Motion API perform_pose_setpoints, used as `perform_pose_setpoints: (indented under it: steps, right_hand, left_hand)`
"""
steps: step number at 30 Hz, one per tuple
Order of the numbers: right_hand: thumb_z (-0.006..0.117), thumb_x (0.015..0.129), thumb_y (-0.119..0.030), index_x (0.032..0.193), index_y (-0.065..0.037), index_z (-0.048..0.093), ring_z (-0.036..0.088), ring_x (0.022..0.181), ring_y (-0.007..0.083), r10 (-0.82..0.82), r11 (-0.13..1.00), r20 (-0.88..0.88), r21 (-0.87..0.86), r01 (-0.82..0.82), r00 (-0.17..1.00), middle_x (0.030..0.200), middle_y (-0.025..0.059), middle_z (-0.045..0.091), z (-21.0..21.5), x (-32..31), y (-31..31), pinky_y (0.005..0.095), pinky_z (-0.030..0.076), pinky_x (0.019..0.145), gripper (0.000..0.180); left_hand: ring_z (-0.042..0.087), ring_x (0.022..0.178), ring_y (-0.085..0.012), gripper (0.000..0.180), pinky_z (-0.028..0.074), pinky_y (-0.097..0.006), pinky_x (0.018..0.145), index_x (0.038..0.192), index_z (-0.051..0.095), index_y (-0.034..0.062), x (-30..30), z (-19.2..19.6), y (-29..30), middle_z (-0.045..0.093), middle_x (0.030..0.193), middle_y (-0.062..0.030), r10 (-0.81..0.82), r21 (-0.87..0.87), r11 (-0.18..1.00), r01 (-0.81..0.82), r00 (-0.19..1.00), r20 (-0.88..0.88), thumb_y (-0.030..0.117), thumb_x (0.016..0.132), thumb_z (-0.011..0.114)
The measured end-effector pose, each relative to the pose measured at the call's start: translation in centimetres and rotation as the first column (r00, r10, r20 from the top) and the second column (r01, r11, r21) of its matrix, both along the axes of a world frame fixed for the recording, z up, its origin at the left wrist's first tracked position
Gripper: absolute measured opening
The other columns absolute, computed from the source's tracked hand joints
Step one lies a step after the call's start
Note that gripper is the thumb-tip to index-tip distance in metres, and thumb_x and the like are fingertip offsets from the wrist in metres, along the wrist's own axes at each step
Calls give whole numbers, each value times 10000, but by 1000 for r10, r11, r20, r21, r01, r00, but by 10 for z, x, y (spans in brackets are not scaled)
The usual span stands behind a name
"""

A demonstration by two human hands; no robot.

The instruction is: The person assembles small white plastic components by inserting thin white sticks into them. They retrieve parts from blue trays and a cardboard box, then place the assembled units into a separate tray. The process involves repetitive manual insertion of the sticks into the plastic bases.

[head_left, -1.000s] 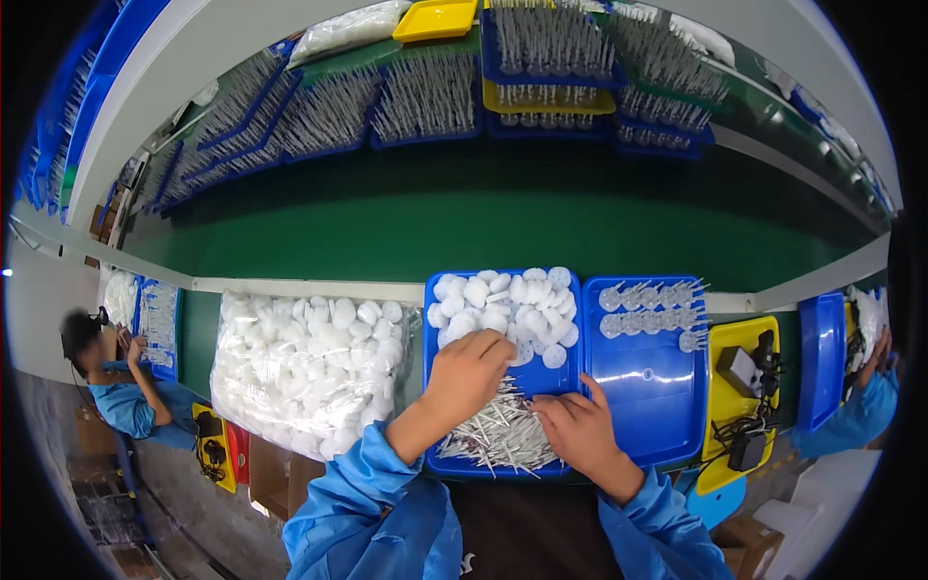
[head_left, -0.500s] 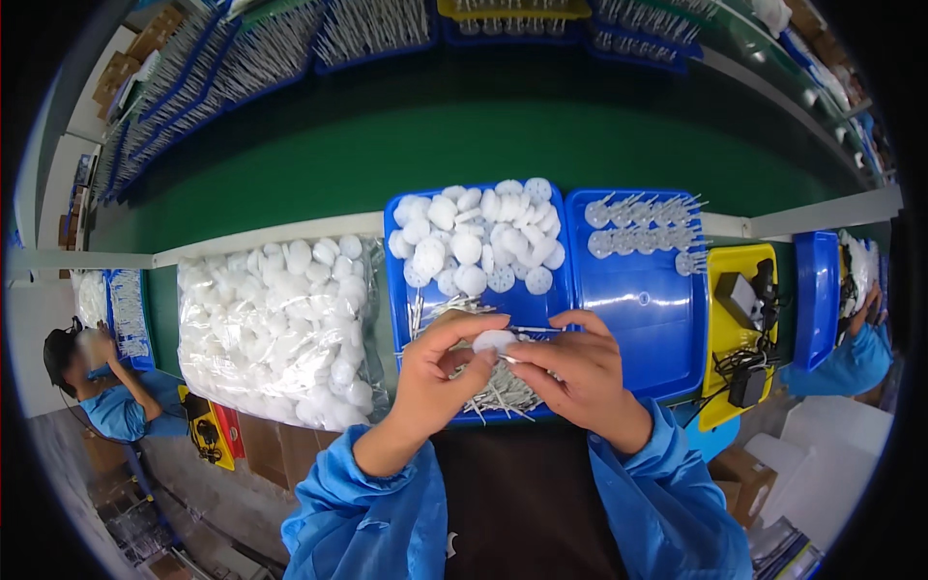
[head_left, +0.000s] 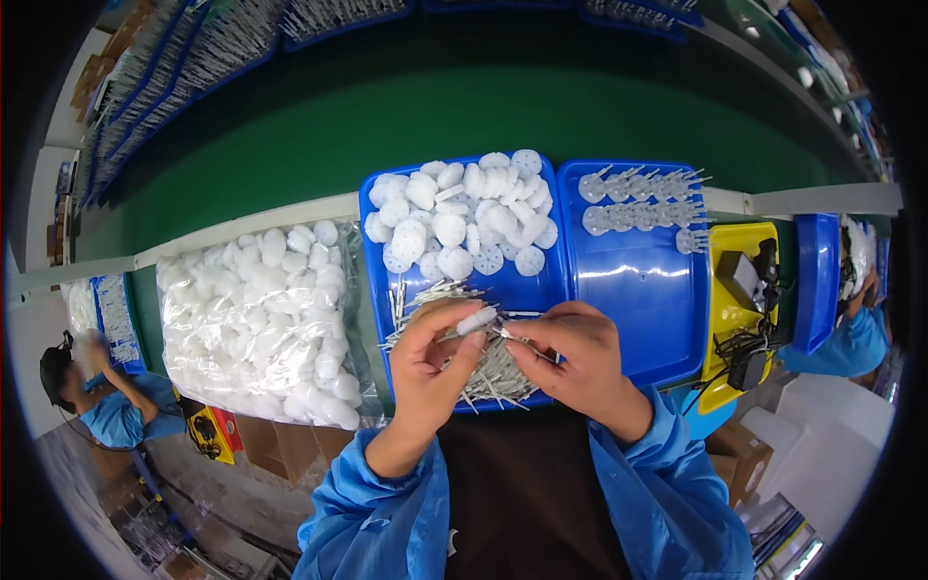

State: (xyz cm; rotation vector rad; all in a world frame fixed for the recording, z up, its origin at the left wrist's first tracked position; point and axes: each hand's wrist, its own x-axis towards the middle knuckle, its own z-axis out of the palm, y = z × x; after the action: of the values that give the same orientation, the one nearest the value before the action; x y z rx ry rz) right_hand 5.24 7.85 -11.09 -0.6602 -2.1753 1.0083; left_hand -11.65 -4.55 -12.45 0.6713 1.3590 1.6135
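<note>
White plastic disc [head_left: 476, 320], small and round, pinched in left hand [head_left: 432, 362] fingertips. Right hand [head_left: 572, 360] grips thin metal pin [head_left: 514, 336] touching it. Both hover over pin pile [head_left: 493, 372] in blue tray [head_left: 387, 319]; loose discs [head_left: 462, 215] beyond the hands.

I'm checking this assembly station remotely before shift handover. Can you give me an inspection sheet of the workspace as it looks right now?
Surface: green bench top, bare beyond the trays.
Job's things: left hand pinches a white disc; right hand holds a thin metal pin against it; both above the left blue tray with loose discs and a pin pile.
Clutter: right blue tray with assembled pieces; clear bag of discs.
Grippers: both hands closed on parts.
Cables: black leads in the yellow tray.
Surroundings: co-workers in blue sleeves at both sides; racks of pins beyond.
</note>
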Motion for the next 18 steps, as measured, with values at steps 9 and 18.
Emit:
perform_pose_setpoints:
  steps: [9,18]
  right_hand:
    - [907,884,-187,1043,-116,832,703,586,238,-54,998,31,13,54,998,701,45,742,5,-15,-1,366,559,611,190]
    - [871,891,-168,1031,-100,783,702,628,220,-83,966,124,254,49,989,781,20,756,8,-19,-3,366,535,583,178]
  left_hand:
    - [731,1223,-233,344,637,-317,946,1355,717,9,-4,-3,0,729,1397,-197,16,-15,1000,-20,970,-242,-81,1023,702]
    - [774,880,-215,407,609,-305,780,1308,792,22,-10,11,-4,816,1068,-157,-14,-66,997,-43,726,-687,-71,912,797]
